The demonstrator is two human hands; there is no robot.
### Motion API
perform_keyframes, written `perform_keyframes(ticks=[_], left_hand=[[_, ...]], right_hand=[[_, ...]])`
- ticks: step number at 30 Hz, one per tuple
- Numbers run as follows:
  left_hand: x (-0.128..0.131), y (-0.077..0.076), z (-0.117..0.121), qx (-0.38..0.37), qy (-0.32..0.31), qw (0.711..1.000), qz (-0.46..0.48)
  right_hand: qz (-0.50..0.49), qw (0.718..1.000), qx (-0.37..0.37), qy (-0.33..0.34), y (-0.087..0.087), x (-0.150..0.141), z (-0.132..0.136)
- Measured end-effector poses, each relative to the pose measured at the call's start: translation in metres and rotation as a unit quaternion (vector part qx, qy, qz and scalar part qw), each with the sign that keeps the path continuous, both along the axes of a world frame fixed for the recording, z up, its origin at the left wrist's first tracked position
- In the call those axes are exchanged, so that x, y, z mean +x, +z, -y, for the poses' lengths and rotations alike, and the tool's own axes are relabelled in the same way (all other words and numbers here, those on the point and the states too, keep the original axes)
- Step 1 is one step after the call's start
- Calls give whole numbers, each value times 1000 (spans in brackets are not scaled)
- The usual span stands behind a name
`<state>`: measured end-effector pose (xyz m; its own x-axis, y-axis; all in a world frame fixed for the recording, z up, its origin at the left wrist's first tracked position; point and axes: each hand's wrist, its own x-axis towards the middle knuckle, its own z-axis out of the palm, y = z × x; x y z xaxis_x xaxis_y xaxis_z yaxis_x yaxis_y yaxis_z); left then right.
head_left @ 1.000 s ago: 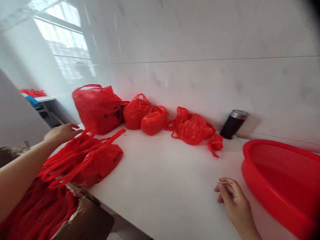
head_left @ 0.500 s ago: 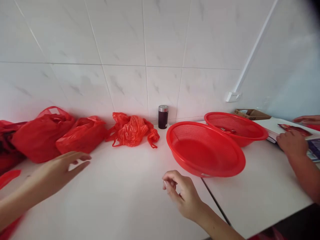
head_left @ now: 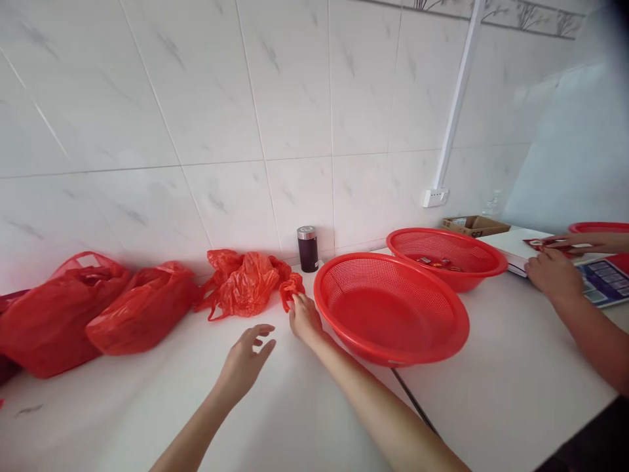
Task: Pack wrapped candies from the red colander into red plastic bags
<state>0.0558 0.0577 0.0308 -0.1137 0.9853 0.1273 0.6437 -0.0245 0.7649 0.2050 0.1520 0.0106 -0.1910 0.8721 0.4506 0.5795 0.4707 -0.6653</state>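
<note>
My right hand (head_left: 305,319) reaches forward over the white table, its fingers closed on the knotted right end of a crumpled red plastic bag (head_left: 248,285). The bag lies loosely by the wall. My left hand (head_left: 246,357) hovers in front of that bag, thumb and fingers apart, holding nothing. Just right of my right hand stands a red plastic colander (head_left: 393,354) with nothing in it. Behind the bag's right end is a dark thermos cup (head_left: 308,252) with a silver lid.
Two fuller red bags, one nearer (head_left: 142,311) and one larger (head_left: 59,321), sit at the left. A second colander (head_left: 472,278) holds small red packets. Beyond it is a cardboard box (head_left: 474,226). At the right, another person's hands (head_left: 557,272) handle a red packet.
My right hand has moved forward and left and taken hold of the crumpled bag. My left hand has come in from the left toward the middle. The view has shifted.
</note>
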Motion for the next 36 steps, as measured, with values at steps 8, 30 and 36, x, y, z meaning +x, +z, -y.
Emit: perform_keyframes(ticks=[8, 30, 36], left_hand=[[-10, 22, 46, -113, -53, 948, 294], [-61, 34, 150, 140, 122, 983, 1], [-10, 24, 143, 174, -154, 929, -289]], right_hand=[[-167, 971, -19, 171, 14, 20, 103], [-227, 964, 1, 135, 56, 98, 183], [-197, 967, 36, 160, 53, 98, 193]])
